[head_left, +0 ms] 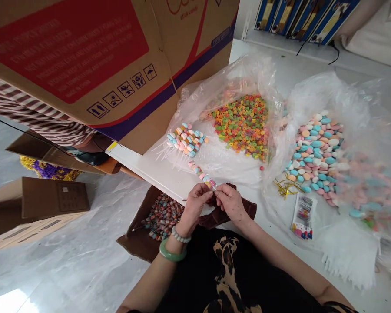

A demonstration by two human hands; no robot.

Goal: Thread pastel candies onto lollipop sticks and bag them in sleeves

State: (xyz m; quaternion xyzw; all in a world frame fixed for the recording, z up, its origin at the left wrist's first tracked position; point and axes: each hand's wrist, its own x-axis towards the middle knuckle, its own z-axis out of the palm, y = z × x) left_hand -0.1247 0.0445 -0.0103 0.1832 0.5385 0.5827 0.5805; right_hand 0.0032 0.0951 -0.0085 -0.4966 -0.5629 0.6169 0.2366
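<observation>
A candy stick (199, 173) with pastel candies in a row, in what looks like a see-through wrapper, points up and away from me. My left hand (197, 202) pinches its near end between thumb and fingers. Close beside it, my right hand (230, 201) is closed on the same end; the fingertips nearly meet. Whether a tie sits between them is too small to tell. Beyond the stick lies a bundle of candy sticks (187, 139) with white stems. A brown cloth (215, 217) is partly hidden under my hands. To the right are gold twist ties (286, 188) and a printed wrapper (303, 215).
Plastic bags hold ring candies (243, 124) and pastel oval candies (319, 152). White sticks (352, 254) lie at right. A large carton (117, 56) stands at back left. Below the table edge, an open box (163, 215) holds wrapped candy. A person in a striped garment (35, 113) is behind the carton.
</observation>
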